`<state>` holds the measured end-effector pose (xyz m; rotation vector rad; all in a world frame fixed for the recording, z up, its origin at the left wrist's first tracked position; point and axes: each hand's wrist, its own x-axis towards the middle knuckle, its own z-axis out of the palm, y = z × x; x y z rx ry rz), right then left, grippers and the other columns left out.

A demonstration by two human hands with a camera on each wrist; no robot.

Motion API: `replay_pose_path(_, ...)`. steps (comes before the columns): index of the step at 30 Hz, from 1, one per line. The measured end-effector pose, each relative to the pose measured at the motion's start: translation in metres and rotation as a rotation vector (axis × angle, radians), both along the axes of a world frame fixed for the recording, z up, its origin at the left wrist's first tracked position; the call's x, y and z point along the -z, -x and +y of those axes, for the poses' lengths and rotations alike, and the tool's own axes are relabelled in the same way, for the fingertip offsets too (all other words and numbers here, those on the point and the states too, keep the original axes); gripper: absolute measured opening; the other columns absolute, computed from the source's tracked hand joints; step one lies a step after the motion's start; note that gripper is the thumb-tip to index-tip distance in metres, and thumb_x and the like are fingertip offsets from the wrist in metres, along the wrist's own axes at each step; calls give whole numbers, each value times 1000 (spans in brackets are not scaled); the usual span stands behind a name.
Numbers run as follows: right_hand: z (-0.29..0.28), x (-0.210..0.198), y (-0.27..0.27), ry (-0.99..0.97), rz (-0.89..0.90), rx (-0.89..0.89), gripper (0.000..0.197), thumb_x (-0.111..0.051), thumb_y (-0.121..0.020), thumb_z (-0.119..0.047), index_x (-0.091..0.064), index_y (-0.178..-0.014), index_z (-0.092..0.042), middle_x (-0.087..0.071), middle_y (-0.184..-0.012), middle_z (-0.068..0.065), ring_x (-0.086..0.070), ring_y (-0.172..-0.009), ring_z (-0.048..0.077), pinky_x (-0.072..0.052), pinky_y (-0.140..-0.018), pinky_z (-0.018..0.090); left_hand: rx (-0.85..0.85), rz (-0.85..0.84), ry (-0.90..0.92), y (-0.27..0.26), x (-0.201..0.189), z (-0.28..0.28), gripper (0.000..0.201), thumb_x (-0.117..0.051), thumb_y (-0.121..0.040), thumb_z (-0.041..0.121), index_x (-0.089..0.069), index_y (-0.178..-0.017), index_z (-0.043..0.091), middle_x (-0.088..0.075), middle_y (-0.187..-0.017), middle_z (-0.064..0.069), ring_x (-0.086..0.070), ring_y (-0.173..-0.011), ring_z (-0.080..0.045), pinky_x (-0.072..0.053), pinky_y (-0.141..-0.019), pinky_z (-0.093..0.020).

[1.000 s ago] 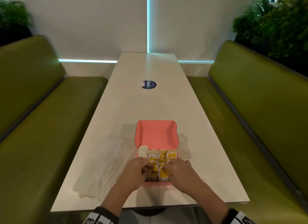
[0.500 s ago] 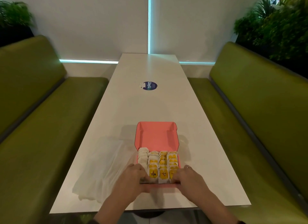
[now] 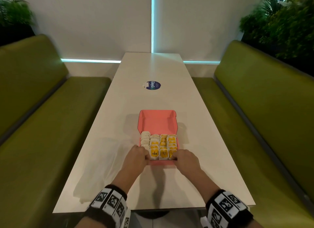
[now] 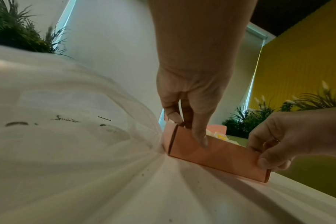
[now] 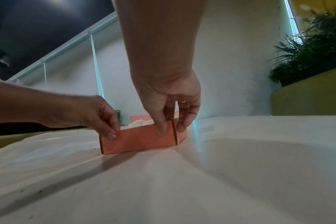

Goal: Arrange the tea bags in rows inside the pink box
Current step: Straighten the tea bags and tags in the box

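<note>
The pink box (image 3: 161, 163) sits on the white table with its lid (image 3: 157, 121) standing open at the back. Tea bags fill it in rows: a white column (image 3: 145, 140) on the left, yellow-tagged ones (image 3: 163, 145) beside it. My left hand (image 3: 145, 157) pinches the box's near-left corner, its thumb (image 4: 201, 140) on the front wall (image 4: 219, 156). At the near-right corner my right hand (image 3: 175, 157) pinches the same way, with its thumb (image 5: 162, 128) on the front wall (image 5: 138, 140) and its fingers round the side.
A crumpled clear plastic bag (image 3: 102, 168) lies left of the box, against it. A blue round sticker (image 3: 153, 85) marks the table (image 3: 153, 68) farther back. Green benches (image 3: 51, 126) (image 3: 254, 126) run along both sides, with plants (image 3: 280, 24) behind them.
Both hands came off the front row of tea bags and took hold of the box's near corners. The head view tilted down a little.
</note>
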<state>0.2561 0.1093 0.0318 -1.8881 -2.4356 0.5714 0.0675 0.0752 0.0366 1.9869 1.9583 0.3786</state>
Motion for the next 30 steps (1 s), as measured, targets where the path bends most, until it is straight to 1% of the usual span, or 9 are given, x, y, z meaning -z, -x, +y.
replay_pose_path(6,-3,-3,2,8,-13,-3,32,-46,-87,-7,-67,-104,-23,-61,-108,4,-56,-102,25,-46,-76,31,10,-28,-36,1,5,4,14,-68,-82,17,-74,-94,17,-69,-96,-3,-46,-87,-15,-37,-75,-20)
replay_pose_path(9,-14,-6,0,-52,11,-27,32,-48,-88,-8,-57,-116,-21,-43,-127,0,-54,-102,24,-46,-72,30,2,-92,-94,1,3,-5,20,-74,-74,13,-73,-94,16,-66,-97,1,-52,-96,-19,-36,-76,-19)
replay_pose_path(13,-32,-14,-8,-124,25,-38,47,-56,-88,-14,-42,-130,-27,-21,-143,-1,-54,-103,20,-52,-72,28,-180,37,-234,7,3,-34,32,-89,-44,7,-70,-64,24,-69,-89,1,-60,-92,-31,-47,-69,-39)
replay_pose_path(15,-40,-18,-12,-122,59,-55,45,-57,-89,-20,-43,-131,-28,-18,-146,-3,-53,-108,18,-51,-78,25,-336,106,-132,7,5,-50,28,-86,-55,8,-71,-69,27,-62,-119,-5,-52,-112,-35,-48,-81,-47)
replay_pose_path(18,-50,-20,-15,-81,166,-76,40,-58,-90,-28,-48,-129,-30,-19,-147,-8,-53,-111,14,-49,-86,24,-476,41,-22,14,10,-66,22,-64,-83,7,-71,-90,26,-36,-149,-1,-36,-132,-23,-44,-99,-34)
replay_pose_path(23,-59,-29,-9,11,431,-114,30,-65,-86,-25,-60,-115,-30,-32,-137,-12,-51,-87,1,-38,-73,3,-572,-111,-193,26,-10,-79,35,-58,-78,-15,-73,-101,6,-65,-120,-13,-58,-107,-31,-50,-90,-42)
replay_pose_path(26,-63,-46,1,59,629,-217,61,-70,-81,-22,-42,-128,-49,-24,-144,-17,-49,-102,-6,-40,-74,3,-451,-132,-454,23,-36,-82,42,-63,-70,-21,-72,-101,5,-71,-102,-12,-64,-91,-29,-52,-81,-37)
replay_pose_path(28,-67,-58,13,22,627,-360,97,-72,-80,-21,-3,-134,-64,3,-150,-31,-24,-132,-11,-34,-86,-1,-197,-178,-568,17,-53,-81,47,-64,-65,-23,-73,-97,11,-72,-99,-5,-65,-89,-17,-50,-78,-22)
replay_pose_path(30,-65,-65,23,-128,599,-442,106,-72,-81,-21,9,-135,-64,9,-151,-32,-1,-138,-14,-17,-100,-1,123,-201,-611,10,-68,-82,49,-66,-64,-19,-69,-95,19,-72,-94,-1,-62,-86,-6,-47,-78,-8)
